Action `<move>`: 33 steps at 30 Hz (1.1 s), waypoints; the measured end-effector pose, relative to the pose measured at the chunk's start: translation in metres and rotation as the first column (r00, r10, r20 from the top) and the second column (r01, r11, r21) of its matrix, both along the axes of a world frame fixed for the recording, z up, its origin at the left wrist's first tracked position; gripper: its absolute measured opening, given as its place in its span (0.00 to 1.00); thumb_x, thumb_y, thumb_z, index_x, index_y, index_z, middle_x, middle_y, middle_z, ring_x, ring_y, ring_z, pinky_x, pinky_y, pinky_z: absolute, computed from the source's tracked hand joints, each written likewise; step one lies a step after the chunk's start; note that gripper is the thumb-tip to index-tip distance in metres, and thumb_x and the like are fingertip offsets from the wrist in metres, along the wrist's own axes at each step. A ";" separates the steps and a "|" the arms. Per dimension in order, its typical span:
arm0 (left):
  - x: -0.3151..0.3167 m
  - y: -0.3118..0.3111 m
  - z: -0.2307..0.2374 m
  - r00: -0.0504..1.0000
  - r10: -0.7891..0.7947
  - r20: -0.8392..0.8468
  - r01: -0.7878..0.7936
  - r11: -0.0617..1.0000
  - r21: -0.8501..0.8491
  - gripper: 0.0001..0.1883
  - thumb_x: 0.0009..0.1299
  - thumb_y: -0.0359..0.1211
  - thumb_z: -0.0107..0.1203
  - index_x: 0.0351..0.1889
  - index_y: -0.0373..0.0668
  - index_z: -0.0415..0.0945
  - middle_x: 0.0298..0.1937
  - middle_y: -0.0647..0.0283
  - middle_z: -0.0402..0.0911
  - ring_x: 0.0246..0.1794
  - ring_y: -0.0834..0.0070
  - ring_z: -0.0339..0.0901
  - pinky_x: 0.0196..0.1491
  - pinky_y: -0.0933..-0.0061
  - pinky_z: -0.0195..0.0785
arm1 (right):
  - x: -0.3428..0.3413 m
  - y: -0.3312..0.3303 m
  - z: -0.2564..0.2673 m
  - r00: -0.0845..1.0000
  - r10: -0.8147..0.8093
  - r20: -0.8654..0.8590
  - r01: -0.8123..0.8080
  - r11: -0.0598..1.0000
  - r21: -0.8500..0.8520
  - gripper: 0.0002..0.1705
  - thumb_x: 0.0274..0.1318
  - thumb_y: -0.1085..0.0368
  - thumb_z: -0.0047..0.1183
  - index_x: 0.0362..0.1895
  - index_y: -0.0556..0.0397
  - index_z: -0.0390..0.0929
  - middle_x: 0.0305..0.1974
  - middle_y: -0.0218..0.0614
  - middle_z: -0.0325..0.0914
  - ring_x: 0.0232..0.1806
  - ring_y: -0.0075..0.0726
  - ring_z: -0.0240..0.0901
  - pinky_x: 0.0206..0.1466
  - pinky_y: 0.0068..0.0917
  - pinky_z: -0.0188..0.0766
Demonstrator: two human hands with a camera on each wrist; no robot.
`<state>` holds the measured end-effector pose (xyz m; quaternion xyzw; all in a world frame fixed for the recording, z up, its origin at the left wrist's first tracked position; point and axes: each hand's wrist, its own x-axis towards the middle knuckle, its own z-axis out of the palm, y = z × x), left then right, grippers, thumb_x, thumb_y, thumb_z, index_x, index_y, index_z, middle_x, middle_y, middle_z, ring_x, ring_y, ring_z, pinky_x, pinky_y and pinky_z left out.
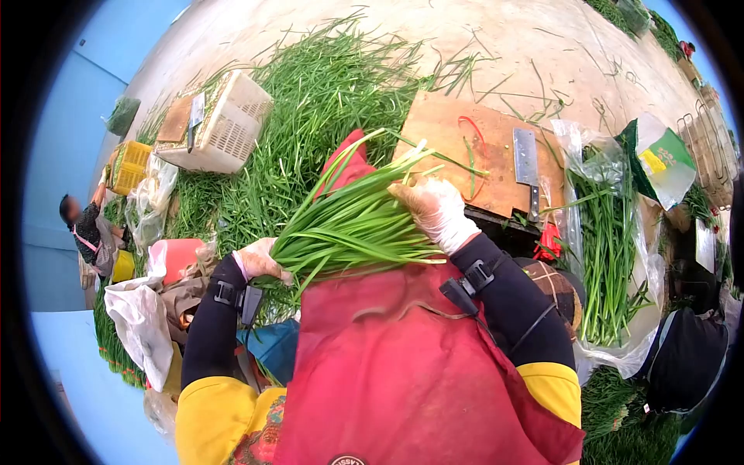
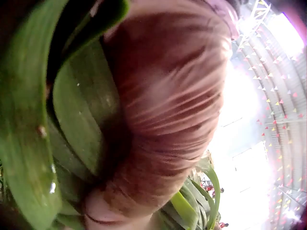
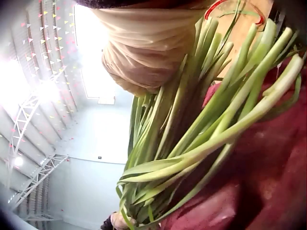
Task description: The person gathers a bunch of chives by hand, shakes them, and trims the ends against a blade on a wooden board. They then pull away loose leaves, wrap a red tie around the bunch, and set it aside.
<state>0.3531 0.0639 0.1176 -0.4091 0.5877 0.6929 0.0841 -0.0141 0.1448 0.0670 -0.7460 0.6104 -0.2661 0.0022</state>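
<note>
The bunch of green leaves (image 1: 356, 232) is held up in front of the red apron (image 1: 387, 364), between the person's two hands, with its pale stem ends pointed toward the wooden board (image 1: 434, 120). The stem side is gripped by the gloved right hand (image 1: 435, 211), whose fingers are closed round it. The leafy side is clamped by the left hand (image 1: 263, 260), whose thumb is laid over the leaves; its other fingers are mostly hidden. The two hands are kept well apart.

On the board, a cleaver (image 1: 525, 157) and a red band (image 1: 474, 132) are laid. Beyond the bunch, the floor is covered by a wide heap of loose leaves (image 1: 333, 85), next to which a pale crate (image 1: 240, 116) is placed. To the right of the board, more long stalks (image 1: 608, 263) are laid on clear plastic (image 1: 632, 345). At the far left, another person (image 1: 93, 232) is seen near a yellow crate (image 1: 130, 168).
</note>
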 end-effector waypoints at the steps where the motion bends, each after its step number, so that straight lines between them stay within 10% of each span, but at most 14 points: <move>1: 0.002 -0.002 -0.002 1.000 -0.005 -0.004 0.005 1.000 -0.003 0.20 0.51 0.21 0.65 0.44 0.35 0.77 0.32 0.62 0.82 0.31 0.74 0.79 0.37 0.70 0.74 | -0.003 0.000 -0.001 1.000 -0.005 -0.004 0.005 1.000 -0.003 0.08 0.56 0.55 0.53 0.37 0.38 0.83 0.27 0.37 0.76 0.27 0.44 0.77 0.27 0.40 0.73; 17: 0.007 0.001 -0.007 0.999 0.005 0.044 -0.001 0.996 -0.089 0.19 0.51 0.26 0.69 0.43 0.39 0.80 0.34 0.69 0.83 0.33 0.81 0.76 0.39 0.74 0.73 | -0.111 0.016 -0.020 0.954 -0.279 0.110 0.289 0.953 -0.094 0.10 0.51 0.70 0.51 0.36 0.42 0.82 0.30 0.37 0.80 0.34 0.49 0.78 0.34 0.40 0.73; 21: 0.010 0.003 -0.011 1.000 -0.001 0.001 0.001 0.994 -0.108 0.20 0.52 0.26 0.69 0.44 0.39 0.79 0.36 0.69 0.82 0.34 0.81 0.76 0.40 0.74 0.73 | -0.169 0.051 -0.031 0.835 -0.550 -0.019 0.544 0.820 0.177 0.08 0.58 0.64 0.54 0.40 0.47 0.82 0.31 0.43 0.82 0.32 0.46 0.80 0.36 0.39 0.73; 23: 0.010 0.005 -0.012 1.000 0.009 -0.021 -0.011 0.993 -0.114 0.20 0.52 0.25 0.69 0.44 0.39 0.79 0.36 0.69 0.82 0.35 0.81 0.76 0.41 0.74 0.73 | -0.180 0.074 -0.034 0.905 -0.423 0.047 0.353 0.808 0.472 0.17 0.57 0.59 0.54 0.50 0.49 0.79 0.34 0.44 0.83 0.35 0.45 0.80 0.40 0.36 0.74; 25: 0.010 0.006 -0.014 0.999 0.042 -0.026 -0.044 0.996 -0.076 0.21 0.52 0.25 0.68 0.46 0.40 0.78 0.36 0.70 0.82 0.35 0.81 0.75 0.41 0.75 0.72 | -0.144 0.082 0.033 0.899 -0.408 0.160 0.114 0.569 0.814 0.25 0.57 0.55 0.54 0.59 0.47 0.74 0.35 0.46 0.82 0.39 0.50 0.80 0.44 0.37 0.74; 28: -0.006 0.010 0.004 0.999 0.016 -0.030 -0.020 0.993 -0.117 0.23 0.53 0.25 0.68 0.48 0.41 0.76 0.36 0.70 0.82 0.36 0.82 0.76 0.41 0.76 0.72 | -0.118 0.067 0.035 0.934 -0.228 0.275 0.098 0.905 0.415 0.24 0.59 0.52 0.52 0.56 0.49 0.75 0.37 0.47 0.80 0.43 0.53 0.77 0.46 0.41 0.70; 33: 0.000 0.010 0.002 0.987 -0.120 0.104 0.147 0.937 -0.317 0.23 0.54 0.24 0.67 0.50 0.40 0.74 0.40 0.69 0.82 0.38 0.83 0.77 0.42 0.76 0.73 | -0.069 -0.009 0.031 0.910 -0.209 0.357 0.095 0.945 0.312 0.23 0.56 0.42 0.48 0.42 0.45 0.81 0.37 0.49 0.81 0.43 0.56 0.77 0.46 0.46 0.70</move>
